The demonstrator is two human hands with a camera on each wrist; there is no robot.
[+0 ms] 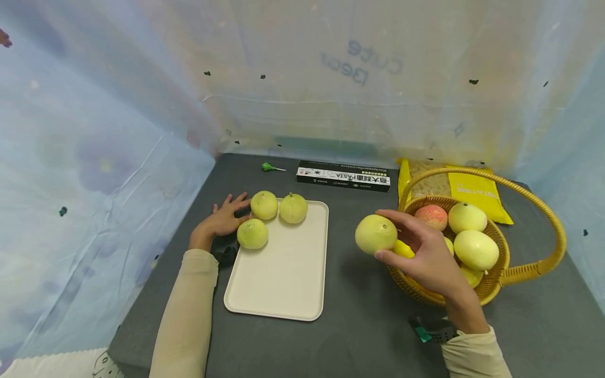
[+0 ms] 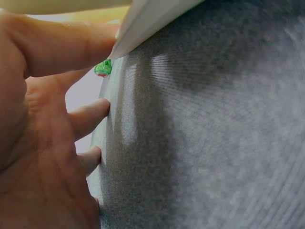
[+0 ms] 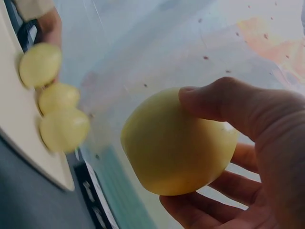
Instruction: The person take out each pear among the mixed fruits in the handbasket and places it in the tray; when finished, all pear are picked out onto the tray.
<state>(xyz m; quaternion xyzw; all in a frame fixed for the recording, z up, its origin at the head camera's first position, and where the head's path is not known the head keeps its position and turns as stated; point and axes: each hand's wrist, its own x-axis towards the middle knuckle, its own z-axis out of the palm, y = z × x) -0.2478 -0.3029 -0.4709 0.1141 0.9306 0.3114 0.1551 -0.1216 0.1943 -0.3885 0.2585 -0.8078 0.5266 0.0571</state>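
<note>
In the head view my right hand (image 1: pixel 430 254) holds a pale green melon (image 1: pixel 375 234) over the gap between tray and basket. Thumb and fingers curl round this melon (image 3: pixel 178 143) in the right wrist view. On the cream tray (image 1: pixel 283 283), toward its far left corner, sit three similar melons (image 1: pixel 293 208). Beside them my left hand (image 1: pixel 224 218) rests at the tray's left edge, fingers spread. Its thumb (image 2: pixel 71 45) touches the tray rim in the left wrist view. The wicker basket (image 1: pixel 501 257) holds more pale melons (image 1: pixel 476 250), a reddish fruit (image 1: pixel 431 217) and something yellow (image 1: pixel 403 249).
Behind the tray lie a green-wrapped lollipop (image 1: pixel 267 167) and a black-and-white pasta box (image 1: pixel 342 176). A yellow bag (image 1: pixel 477 191) lies behind the basket, whose tall handle (image 1: pixel 534 194) arches up to the right. A patterned curtain (image 1: pixel 302 105) surrounds the dark table (image 1: pixel 340 336).
</note>
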